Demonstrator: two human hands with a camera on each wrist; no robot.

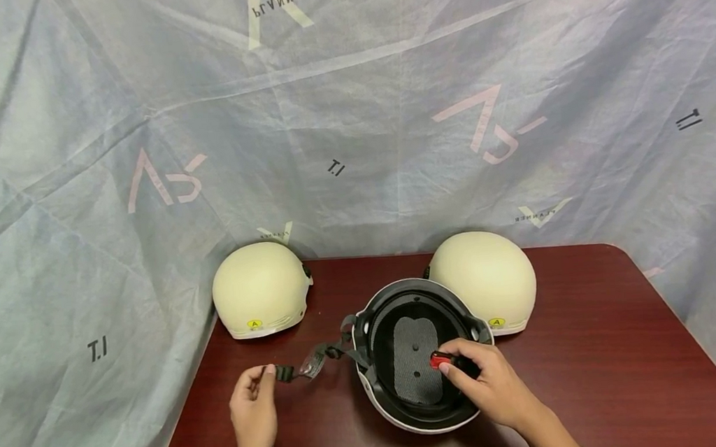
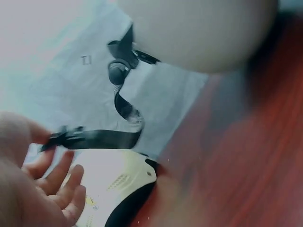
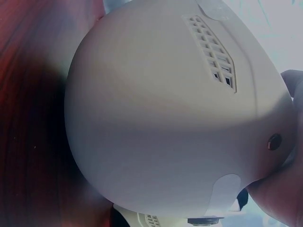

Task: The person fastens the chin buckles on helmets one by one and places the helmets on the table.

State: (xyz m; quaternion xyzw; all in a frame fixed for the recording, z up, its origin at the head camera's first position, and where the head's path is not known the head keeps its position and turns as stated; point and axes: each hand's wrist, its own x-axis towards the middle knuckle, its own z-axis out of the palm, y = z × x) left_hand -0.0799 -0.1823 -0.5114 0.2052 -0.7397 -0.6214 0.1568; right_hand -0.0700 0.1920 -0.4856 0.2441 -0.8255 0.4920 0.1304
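An upturned cream helmet lies on the table with its black padded inside facing up; its vented outer shell fills the right wrist view. My left hand pinches the end of the dark chin strap, drawn out to the helmet's left. In the left wrist view a black clip sits at the strap's end between thumb and finger. Over the helmet's right side, my right hand holds a black buckle with a red button between thumb and fingers. The strap behind that buckle is mostly hidden by the hand.
Two more cream helmets stand dome up at the back, one at the left and one at the right, close behind the upturned one. The dark red table meets a grey printed sheet behind.
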